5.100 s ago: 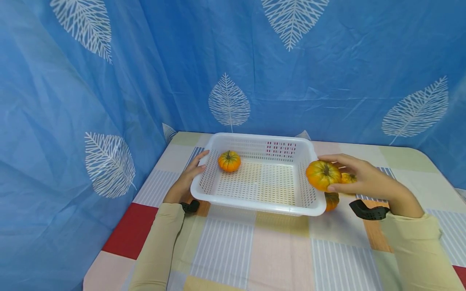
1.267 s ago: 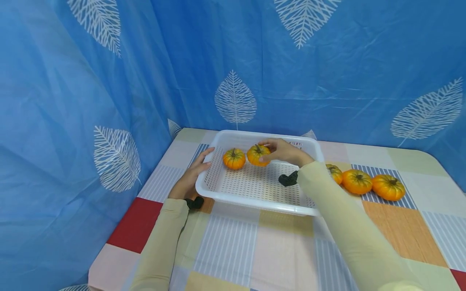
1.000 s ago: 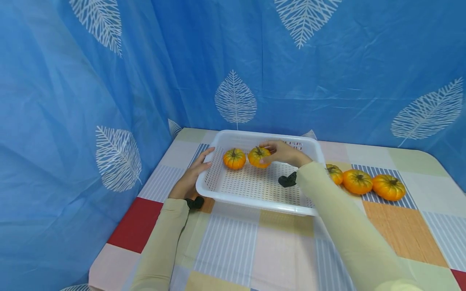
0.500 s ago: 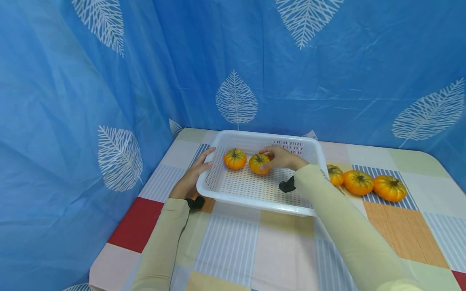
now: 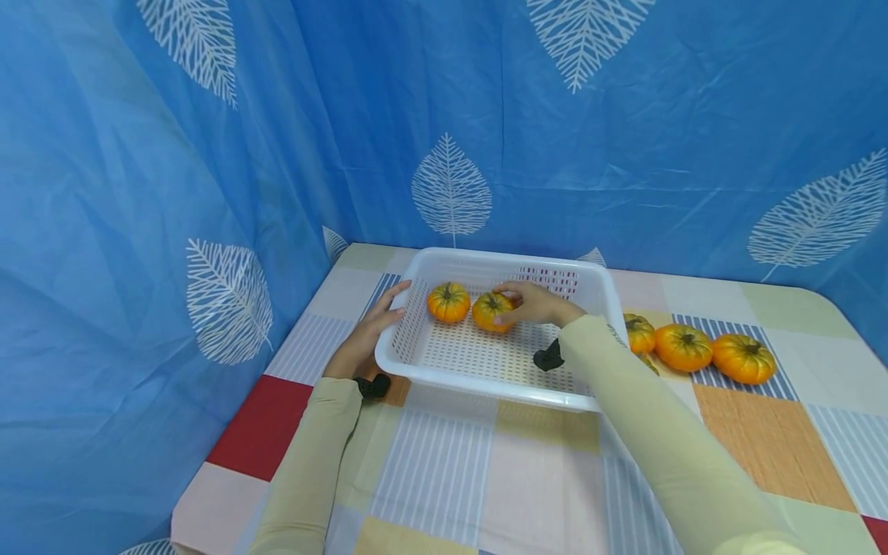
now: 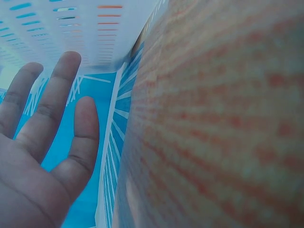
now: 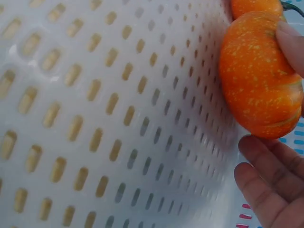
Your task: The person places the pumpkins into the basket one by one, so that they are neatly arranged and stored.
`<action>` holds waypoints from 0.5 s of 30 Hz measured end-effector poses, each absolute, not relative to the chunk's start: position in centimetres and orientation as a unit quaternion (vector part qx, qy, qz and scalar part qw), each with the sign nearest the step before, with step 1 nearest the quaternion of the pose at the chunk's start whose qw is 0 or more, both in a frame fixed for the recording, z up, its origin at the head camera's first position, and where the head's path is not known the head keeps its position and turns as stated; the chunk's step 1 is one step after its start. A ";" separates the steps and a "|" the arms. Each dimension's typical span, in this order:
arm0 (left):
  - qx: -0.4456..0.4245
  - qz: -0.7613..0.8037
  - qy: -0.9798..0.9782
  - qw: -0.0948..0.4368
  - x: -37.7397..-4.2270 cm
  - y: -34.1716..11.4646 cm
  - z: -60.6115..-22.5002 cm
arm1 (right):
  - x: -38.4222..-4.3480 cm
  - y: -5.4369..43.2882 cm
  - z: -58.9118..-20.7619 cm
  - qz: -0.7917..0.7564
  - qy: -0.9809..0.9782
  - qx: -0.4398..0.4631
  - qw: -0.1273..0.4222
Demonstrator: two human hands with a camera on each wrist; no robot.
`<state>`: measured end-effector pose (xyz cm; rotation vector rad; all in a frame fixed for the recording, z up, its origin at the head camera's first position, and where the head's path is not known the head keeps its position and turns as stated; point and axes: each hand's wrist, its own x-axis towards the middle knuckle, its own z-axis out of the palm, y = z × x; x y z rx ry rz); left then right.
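Observation:
A white perforated plastic basket (image 5: 486, 388) stands on the table, with a small orange pumpkin (image 5: 449, 302) inside at its left. My right hand (image 5: 533, 303) reaches into the basket and holds a second small pumpkin (image 5: 491, 312) just right of the first. In the right wrist view my thumb lies on this pumpkin (image 7: 259, 76) near its top, with fingertips at its far side, close over the perforated basket floor (image 7: 109, 123). At the basket's left end, my left hand (image 5: 364, 335) rests against the outer wall; the left wrist view shows its fingers (image 6: 50, 109) fairly straight beside the basket wall (image 6: 76, 28).
Right of the basket, a row of pumpkins (image 5: 683, 348) sits on the checked tablecloth (image 5: 430, 462), another partly hidden behind my right sleeve (image 5: 645, 416). A blue curtain (image 5: 347, 116) with white leaf prints hangs behind the table and along its left side.
My right hand has carried the pumpkin from beyond the basket's right rim to beside the first one, then lowered it toward the basket floor. My left hand keeps its place at the basket.

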<state>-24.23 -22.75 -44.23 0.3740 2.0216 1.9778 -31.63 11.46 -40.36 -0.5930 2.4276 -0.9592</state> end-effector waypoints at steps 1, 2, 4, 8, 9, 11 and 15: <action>0.129 0.687 0.700 0.146 -24.2 -22.7 -44.2 | -31.6 11.5 -40.4 -0.348 0.883 -0.217 0.228; 0.128 0.688 0.700 0.146 -24.2 -22.7 -44.2 | -31.6 11.5 -40.4 -0.348 0.883 -0.217 0.227; 0.124 0.688 0.700 0.147 -24.3 -22.7 -44.2 | -31.6 11.4 -40.4 -0.347 0.884 -0.220 0.221; 0.127 0.687 0.700 0.146 -24.4 -22.7 -44.3 | -31.6 11.3 -40.5 -0.335 0.891 -0.224 0.209; 0.128 0.687 0.700 0.147 -24.5 -22.8 -44.4 | -31.6 11.2 -40.5 -0.332 0.892 -0.225 0.207; 0.130 0.685 0.701 0.147 -24.6 -22.8 -44.4 | -31.7 11.2 -40.6 -0.326 0.895 -0.225 0.205; 0.134 0.683 0.703 0.147 -24.7 -22.9 -44.5 | -31.8 11.1 -40.7 -0.319 0.897 -0.227 0.203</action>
